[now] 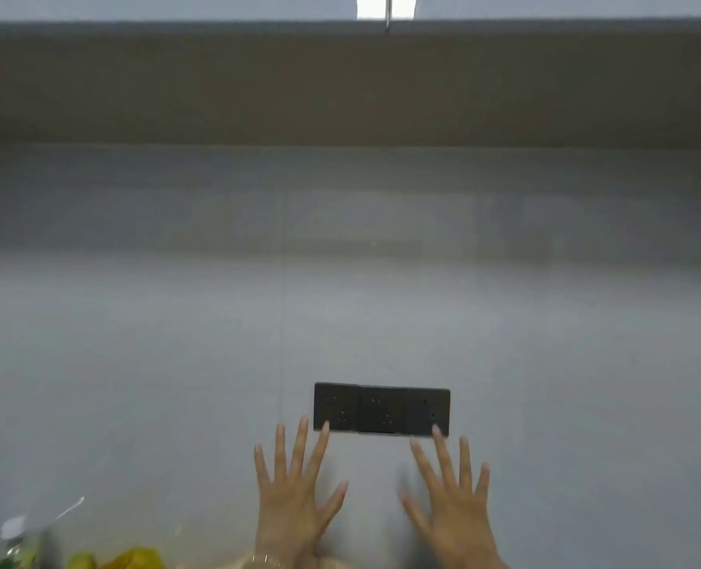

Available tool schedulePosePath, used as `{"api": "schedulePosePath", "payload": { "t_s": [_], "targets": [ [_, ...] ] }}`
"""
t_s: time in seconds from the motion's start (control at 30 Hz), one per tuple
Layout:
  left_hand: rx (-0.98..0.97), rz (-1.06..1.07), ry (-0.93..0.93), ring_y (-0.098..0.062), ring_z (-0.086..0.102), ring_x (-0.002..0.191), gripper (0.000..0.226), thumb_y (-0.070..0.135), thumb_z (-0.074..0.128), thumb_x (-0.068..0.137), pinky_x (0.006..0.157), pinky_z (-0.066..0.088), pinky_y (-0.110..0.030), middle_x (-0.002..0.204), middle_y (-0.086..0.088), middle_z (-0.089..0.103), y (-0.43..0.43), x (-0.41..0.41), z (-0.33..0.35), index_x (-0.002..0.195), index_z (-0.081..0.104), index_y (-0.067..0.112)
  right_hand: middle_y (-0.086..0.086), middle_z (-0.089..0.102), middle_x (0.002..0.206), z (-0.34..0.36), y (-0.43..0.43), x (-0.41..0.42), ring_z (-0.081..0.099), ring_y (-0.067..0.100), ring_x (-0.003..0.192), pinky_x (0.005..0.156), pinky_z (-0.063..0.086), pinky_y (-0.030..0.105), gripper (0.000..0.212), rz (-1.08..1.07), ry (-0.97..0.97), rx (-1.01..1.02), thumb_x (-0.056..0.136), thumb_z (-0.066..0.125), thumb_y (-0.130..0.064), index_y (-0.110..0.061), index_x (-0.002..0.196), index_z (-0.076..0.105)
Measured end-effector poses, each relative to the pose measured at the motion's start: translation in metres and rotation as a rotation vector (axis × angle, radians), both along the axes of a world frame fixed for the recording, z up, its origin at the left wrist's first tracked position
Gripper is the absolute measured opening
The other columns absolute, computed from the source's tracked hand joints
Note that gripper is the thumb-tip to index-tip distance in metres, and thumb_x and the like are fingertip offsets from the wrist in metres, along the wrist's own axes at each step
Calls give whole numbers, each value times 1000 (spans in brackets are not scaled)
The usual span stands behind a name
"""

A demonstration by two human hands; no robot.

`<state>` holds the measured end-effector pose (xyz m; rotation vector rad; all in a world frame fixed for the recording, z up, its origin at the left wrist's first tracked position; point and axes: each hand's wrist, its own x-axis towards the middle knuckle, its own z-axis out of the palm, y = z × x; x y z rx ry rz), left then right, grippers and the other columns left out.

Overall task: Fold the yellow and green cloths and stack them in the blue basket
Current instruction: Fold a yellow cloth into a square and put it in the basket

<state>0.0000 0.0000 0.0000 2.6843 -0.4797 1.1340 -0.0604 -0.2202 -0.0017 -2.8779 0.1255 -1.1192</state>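
Observation:
My left hand and my right hand are both raised in front of the grey wall, fingers spread straight, backs toward me, holding nothing. A bracelet sits on the left wrist. At the bottom left edge a bit of yellow cloth shows, crumpled, with a smaller yellow-green piece beside it. The view is blurred. The blue basket is out of view.
A dark triple wall socket sits just above my fingertips. A clear plastic bag with something greenish inside lies at the bottom left corner. A brown cabinet underside runs across the top.

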Motion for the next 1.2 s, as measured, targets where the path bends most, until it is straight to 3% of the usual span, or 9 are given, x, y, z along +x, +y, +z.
{"api": "schedulePosePath", "payload": {
  "t_s": [0.13, 0.23, 0.3, 0.37, 0.4, 0.5, 0.77, 1.07, 1.2],
  "targets": [
    [-36, -44, 278, -22, -3, 148, 75, 70, 5, 85, 113, 3, -52, 161, 6, -3, 2, 9, -105, 152, 4, 35, -6, -10, 160, -98, 17, 18, 3, 32, 146, 84, 42, 50, 80, 45, 204, 45, 82, 13, -76, -37, 150, -2],
    [21, -44, 279, -23, -2, 148, 74, 68, 6, 87, 113, 2, -50, 161, 5, -2, 12, 13, -199, 152, 5, 32, -1, -12, 160, -185, 35, 29, -7, 35, 145, 64, 55, 49, 78, 61, 189, -38, 86, 1, -74, -31, 151, -5],
    [18, -6, 271, -22, -1, 148, 73, 67, 9, 88, 114, 4, -50, 161, 5, 0, 23, 4, -242, 152, 7, 32, -7, -5, 160, -225, 51, 24, -10, 33, 145, 67, 56, 49, 78, 82, 296, 3, 84, 1, -75, -35, 150, -7],
    [-10, -12, 273, -20, -4, 148, 71, 68, 9, 90, 115, 3, -49, 161, 7, -3, 37, -6, -280, 152, 6, 34, -7, 2, 160, -261, 65, 20, -2, 38, 144, 93, 42, 62, 82, 116, 499, -10, 77, -2, -82, -40, 144, -23],
    [-35, -20, 264, -19, -6, 148, 69, 68, 7, 91, 115, 3, -49, 160, 9, -6, 44, -9, -291, 152, 4, 35, -4, -15, 158, -274, 68, 20, -10, 37, 144, 108, 21, 65, 83, 162, 570, -15, 70, -6, -86, -45, 137, -34],
    [-61, -19, 352, -20, -10, 147, 69, 67, 3, 92, 113, 0, -48, 159, 11, -10, 61, -12, -313, 152, 2, 31, -10, -44, 144, -304, 77, 24, -33, 26, 139, 110, -17, 57, 80, 259, 572, 44, 63, -10, -87, -52, 131, -37],
    [-176, -26, 417, -7, -31, 138, 68, 73, -3, 80, 111, -27, -34, 151, 21, -26, 145, -12, -325, 134, -33, 45, -16, -43, 145, -316, 165, 28, -40, 21, 134, 108, -25, 55, 73, 328, 533, 143, 67, -4, -87, -59, 129, -33],
    [-378, -89, 427, -8, 20, 143, 49, 48, 20, 101, 119, 9, -31, 153, 14, 30, 204, -16, -286, 147, 27, 35, -14, -38, 146, -306, 232, 40, -34, 26, 138, 109, -21, 58, 70, 352, 653, 172, 82, 12, -80, -54, 132, -30],
    [-435, -178, 401, -8, 39, 133, 44, 38, 20, 104, 111, 27, -26, 146, 13, 42, 183, -21, -243, 145, 36, 34, -16, -24, 154, -270, 204, 31, -24, 21, 143, 114, -16, 52, 70, 445, 690, 270, 83, 14, -79, -55, 137, -22]
  ]
}}
